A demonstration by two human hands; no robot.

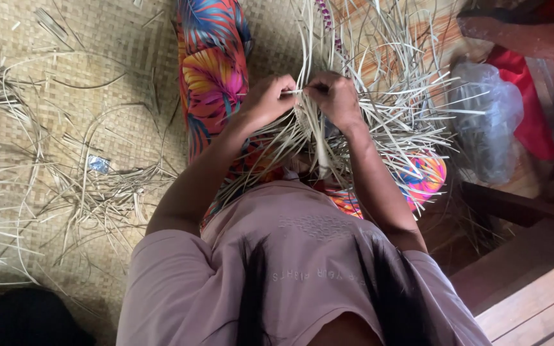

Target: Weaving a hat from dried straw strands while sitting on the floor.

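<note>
My left hand (267,99) and my right hand (336,96) meet over my lap, both pinching thin pale straw strips (297,91) between the fingertips. The strips belong to a loose woven bundle of dry reed strands (386,96) that fans out over my knees and to the right. My legs, in bright flower-patterned cloth (213,70), stretch away under the bundle. The lower part of the weave is hidden by my forearms and mauve shirt.
I sit on a woven straw mat (91,96) strewn with loose strands (97,192) at left. A clear plastic bag (488,122) and red cloth (546,109) lie at right, by wooden planks (533,282). A dark object (27,320) sits at bottom left.
</note>
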